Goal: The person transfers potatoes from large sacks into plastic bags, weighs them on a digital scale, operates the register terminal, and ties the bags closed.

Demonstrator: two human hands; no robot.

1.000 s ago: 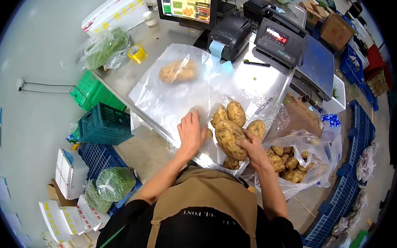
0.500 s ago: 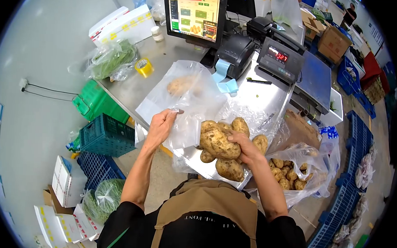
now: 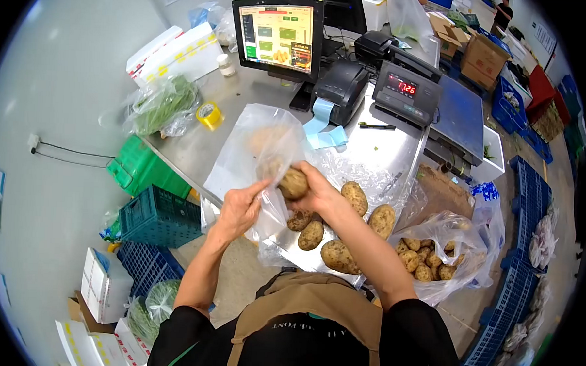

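Note:
My left hand [image 3: 243, 210] pinches the edge of a translucent plastic bag [image 3: 232, 157] that lies on the metal table. A pale potato shape shows blurred through the plastic. In my right hand [image 3: 317, 192] is a large brown potato [image 3: 293, 184], held at the bag's mouth and partly covered by the film. Several loose potatoes [image 3: 340, 256] rest on the table below and to the right of my hands, some beside crumpled clear wrap [image 3: 372, 170].
An open bag of potatoes [image 3: 427, 259] stands at the right. Behind are a monitor [image 3: 276, 37], a label printer [image 3: 341, 87] and a scale display [image 3: 407, 90]. Yellow tape [image 3: 209, 115] and bagged greens [image 3: 162, 105] sit at the left. Crates [image 3: 161, 216] stand below the table's left edge.
My right hand has carried the potato up and left from the pile to the bag's mouth. My left hand keeps its hold on the bag, and the view has shifted slightly.

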